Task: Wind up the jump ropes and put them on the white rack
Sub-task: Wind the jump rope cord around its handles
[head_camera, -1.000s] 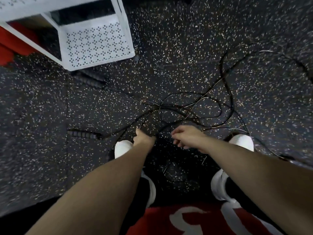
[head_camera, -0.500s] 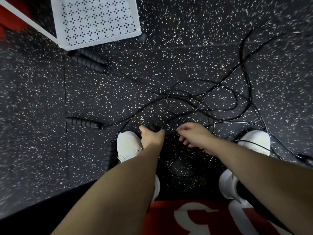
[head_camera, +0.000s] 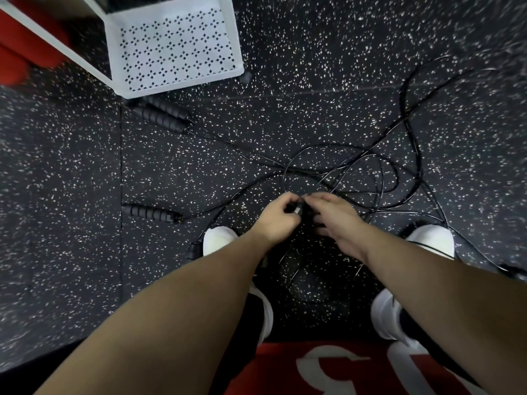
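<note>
At mid-frame my left hand (head_camera: 275, 219) grips a black handle (head_camera: 296, 208) that my right hand (head_camera: 336, 220) also curls around, tangled jump ropes (head_camera: 379, 178) sprawl right, three loose handles (head_camera: 152, 212) lie left, one white rack (head_camera: 174, 49) sits upper left.

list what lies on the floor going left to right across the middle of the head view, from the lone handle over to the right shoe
lone black handle → left shoe → left hand gripping a handle end → right hand → tangled ropes → right shoe
</note>
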Demonstrator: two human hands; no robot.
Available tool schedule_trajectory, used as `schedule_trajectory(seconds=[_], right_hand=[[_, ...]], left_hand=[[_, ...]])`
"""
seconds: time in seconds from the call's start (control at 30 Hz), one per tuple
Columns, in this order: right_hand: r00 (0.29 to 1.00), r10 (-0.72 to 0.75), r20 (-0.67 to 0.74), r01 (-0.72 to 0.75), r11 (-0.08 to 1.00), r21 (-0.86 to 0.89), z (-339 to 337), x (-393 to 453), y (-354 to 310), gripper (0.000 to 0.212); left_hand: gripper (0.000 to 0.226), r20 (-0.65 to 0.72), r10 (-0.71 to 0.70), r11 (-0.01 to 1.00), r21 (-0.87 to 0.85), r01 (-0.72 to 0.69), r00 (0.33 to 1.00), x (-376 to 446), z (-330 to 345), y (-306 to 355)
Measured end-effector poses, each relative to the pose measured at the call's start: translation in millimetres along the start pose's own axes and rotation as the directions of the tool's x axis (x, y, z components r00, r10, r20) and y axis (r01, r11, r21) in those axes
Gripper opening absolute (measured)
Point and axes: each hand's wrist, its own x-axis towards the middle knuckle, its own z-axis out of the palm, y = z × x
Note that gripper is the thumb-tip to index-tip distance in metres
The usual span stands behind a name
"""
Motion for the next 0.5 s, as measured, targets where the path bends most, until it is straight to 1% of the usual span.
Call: schedule_trajectory(seconds=[0.07, 0.1, 0.17, 0.23, 0.3, 0.4, 0.47, 0.5], right_hand=[[0.998, 0.008, -0.067, 0.000, 0.994, 0.112, -2, 2, -5, 0.006], [0.994, 0.019, -0.110, 0.000, 0.986, 0.169, -4, 5, -8, 0.009], [0.983, 0.052, -0.179, -0.002, 0.963, 0.268, -10, 10, -16, 0.017], [0.972, 0.063, -0.228, 0.007, 0.956, 0.293, -21, 14, -21, 0.024], [0.963, 0.065, -0.263, 0.018, 0.954, 0.301, -34, 16, -22, 0.028], [0.946, 0.105, -0.307, 0.016, 0.930, 0.368, -50, 14, -20, 0.028], [0.934, 0.103, -0.341, 0.052, 0.908, 0.416, -62, 10, -18, 0.021], [0.924, 0.078, -0.373, 0.084, 0.913, 0.400, -70, 8, -15, 0.016]], left_hand=[[0.031, 0.014, -0.035, 0.999, -0.015, 0.035, 0.999, 3, -3, 7], [0.028, 0.014, -0.053, 0.999, 0.008, 0.053, 0.998, 7, -5, 11], [0.024, -0.044, -0.051, 0.983, 0.173, 0.058, 0.998, 17, -16, 17], [0.024, -0.124, -0.021, 0.930, 0.361, 0.065, 0.992, 27, -30, 21], [0.028, -0.156, -0.013, 0.877, 0.472, 0.086, 0.988, 35, -41, 22], [0.032, -0.194, -0.051, 0.853, 0.502, 0.143, 0.980, 47, -51, 22], [0.034, -0.207, -0.092, 0.865, 0.468, 0.181, 0.974, 56, -48, 23], [0.036, -0.207, -0.118, 0.876, 0.438, 0.199, 0.971, 60, -43, 22]])
